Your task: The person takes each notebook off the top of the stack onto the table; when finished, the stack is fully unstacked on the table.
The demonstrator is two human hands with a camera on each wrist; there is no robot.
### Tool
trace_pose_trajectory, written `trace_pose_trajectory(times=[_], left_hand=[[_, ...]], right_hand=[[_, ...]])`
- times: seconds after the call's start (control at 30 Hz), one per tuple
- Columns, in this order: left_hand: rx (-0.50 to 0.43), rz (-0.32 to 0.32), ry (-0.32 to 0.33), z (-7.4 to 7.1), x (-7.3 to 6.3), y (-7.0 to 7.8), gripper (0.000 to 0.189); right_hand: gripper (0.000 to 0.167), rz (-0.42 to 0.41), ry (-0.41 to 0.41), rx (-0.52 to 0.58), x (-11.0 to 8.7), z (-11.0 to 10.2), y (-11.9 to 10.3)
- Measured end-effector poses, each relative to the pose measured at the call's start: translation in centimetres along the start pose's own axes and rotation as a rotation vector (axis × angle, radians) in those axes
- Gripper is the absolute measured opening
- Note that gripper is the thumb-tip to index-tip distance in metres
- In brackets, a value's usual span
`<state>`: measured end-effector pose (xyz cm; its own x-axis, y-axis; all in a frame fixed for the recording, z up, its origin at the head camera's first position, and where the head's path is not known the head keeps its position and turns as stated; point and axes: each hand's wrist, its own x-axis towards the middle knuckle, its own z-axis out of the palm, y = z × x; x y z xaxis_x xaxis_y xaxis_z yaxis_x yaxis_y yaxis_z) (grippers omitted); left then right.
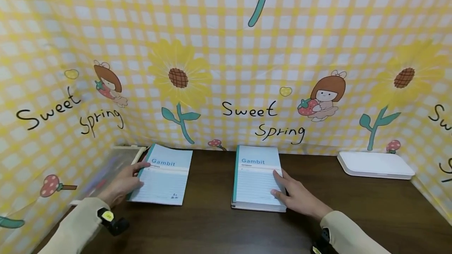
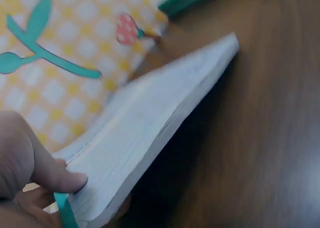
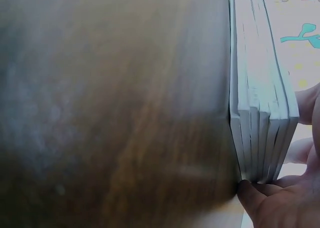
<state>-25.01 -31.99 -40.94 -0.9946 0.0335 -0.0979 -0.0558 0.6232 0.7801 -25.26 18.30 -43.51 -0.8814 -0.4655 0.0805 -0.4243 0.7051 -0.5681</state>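
A thin pale-blue Gambit notebook (image 1: 164, 179) with a green spine is on the left, tilted up off the table in the left wrist view. My left hand (image 1: 123, 185) pinches its spine side, thumb on the cover and fingers beneath. Centrally lies a stack of notebooks (image 1: 259, 187), its top one bearing the same cover. At the stack's right edge, my right hand (image 1: 300, 198) grips it, with fingertips on the cover and others against the side. Several page blocks (image 3: 260, 123) show in the right wrist view.
Behind the left hand lies a translucent zip pouch (image 1: 114, 164) with colored items inside. A flat white rounded object (image 1: 376, 164) rests at the back right of the dark wooden table (image 1: 212, 226). Yellow checked cloth (image 1: 226, 66) hangs around the back and sides.
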Motion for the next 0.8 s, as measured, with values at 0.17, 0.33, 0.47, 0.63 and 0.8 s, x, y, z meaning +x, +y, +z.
trace_pose_trajectory(times=[0.17,0.33,0.47,0.63,0.8], left_hand=[[0.411,0.116,0.085,1.0,0.5,-0.1,0.050],[0.610,0.335,0.227,3.8,0.6,1.7,0.043],[0.456,0.426,0.200,7.1,0.9,5.8,0.041],[0.299,0.432,-0.021,13.1,1.5,11.4,0.061],[0.192,0.386,-0.130,18.9,2.1,14.5,0.082]], right_hand=[[0.070,0.008,-0.011,0.018,0.1,0.1,0.0],[0.069,0.021,-0.004,0.023,-0.1,0.0,0.1],[0.070,0.025,-0.007,0.028,-0.3,-0.1,0.3],[0.069,0.024,-0.014,0.018,-0.3,-0.1,0.4],[0.069,0.025,0.007,0.007,0.2,0.3,0.2]])
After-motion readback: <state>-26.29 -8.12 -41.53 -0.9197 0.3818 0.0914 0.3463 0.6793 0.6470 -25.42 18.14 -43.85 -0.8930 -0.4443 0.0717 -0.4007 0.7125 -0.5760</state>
